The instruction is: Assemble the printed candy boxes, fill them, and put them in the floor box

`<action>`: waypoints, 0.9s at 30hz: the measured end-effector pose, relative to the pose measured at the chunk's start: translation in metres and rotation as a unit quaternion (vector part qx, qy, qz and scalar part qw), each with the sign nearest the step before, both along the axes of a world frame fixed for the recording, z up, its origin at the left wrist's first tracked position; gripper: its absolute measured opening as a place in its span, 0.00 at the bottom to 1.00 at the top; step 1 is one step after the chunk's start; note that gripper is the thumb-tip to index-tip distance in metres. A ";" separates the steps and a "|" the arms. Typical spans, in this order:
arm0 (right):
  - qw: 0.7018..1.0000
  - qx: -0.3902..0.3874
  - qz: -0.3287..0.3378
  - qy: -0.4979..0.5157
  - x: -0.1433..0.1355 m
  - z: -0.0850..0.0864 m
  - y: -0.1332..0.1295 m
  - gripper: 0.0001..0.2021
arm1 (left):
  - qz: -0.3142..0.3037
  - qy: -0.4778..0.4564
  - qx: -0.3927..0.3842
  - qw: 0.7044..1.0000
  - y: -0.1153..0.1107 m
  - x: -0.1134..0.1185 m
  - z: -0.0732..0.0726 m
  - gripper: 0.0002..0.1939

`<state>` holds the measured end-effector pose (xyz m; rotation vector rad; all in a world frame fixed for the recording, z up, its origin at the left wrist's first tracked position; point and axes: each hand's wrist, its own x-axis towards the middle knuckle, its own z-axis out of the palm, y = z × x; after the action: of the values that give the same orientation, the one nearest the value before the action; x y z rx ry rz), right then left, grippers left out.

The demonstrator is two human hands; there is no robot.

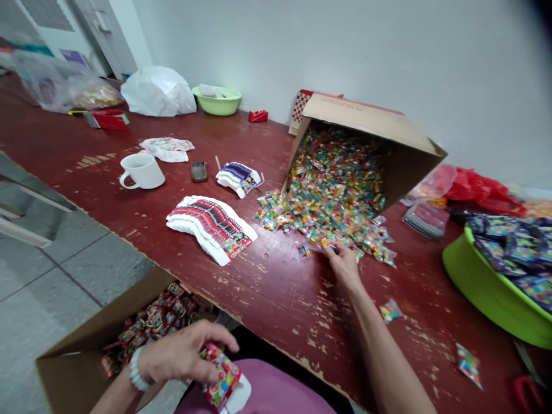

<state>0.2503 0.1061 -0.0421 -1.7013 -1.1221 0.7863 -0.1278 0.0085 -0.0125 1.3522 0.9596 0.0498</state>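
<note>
My left hand (185, 353), with a bead bracelet on its wrist, holds a small red printed box (222, 379) with a white flap open, low over my lap. My right hand (342, 264) reaches to the front edge of a heap of small candy packets (328, 201). Its fingertips are pressed together at the packets; what they pinch is too small to tell. The heap spills from a tipped cardboard box (366, 112). A fanned stack of flat red-and-white cartons (211, 227) lies left of the heap, with a smaller purple stack (239, 177) behind it.
A cardboard box of filled red packs (159, 316) stands below the table edge at left. On the red table (276, 293) are a white mug (142, 171), a green basin of purple packs (487, 287), loose packets and red-handled scissors (528, 394). White and clear bags lie further back.
</note>
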 end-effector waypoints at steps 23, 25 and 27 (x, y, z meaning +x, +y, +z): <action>0.949 -0.047 0.270 0.155 -0.081 0.058 -0.089 0.14 | 0.150 -0.259 -0.087 0.950 0.000 0.078 0.023 0.14; 0.956 -0.036 0.279 0.088 -0.081 0.059 -0.088 0.10 | 0.154 -0.263 -0.090 0.948 0.000 0.081 0.021 0.15; 0.952 -0.016 0.306 0.006 -0.078 0.064 -0.086 0.04 | 0.156 -0.257 -0.087 0.950 0.000 0.082 0.020 0.15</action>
<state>0.1719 0.0202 0.0222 -1.3688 -1.6656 1.1937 -0.0461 0.0088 0.0074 0.9430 0.7021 0.5241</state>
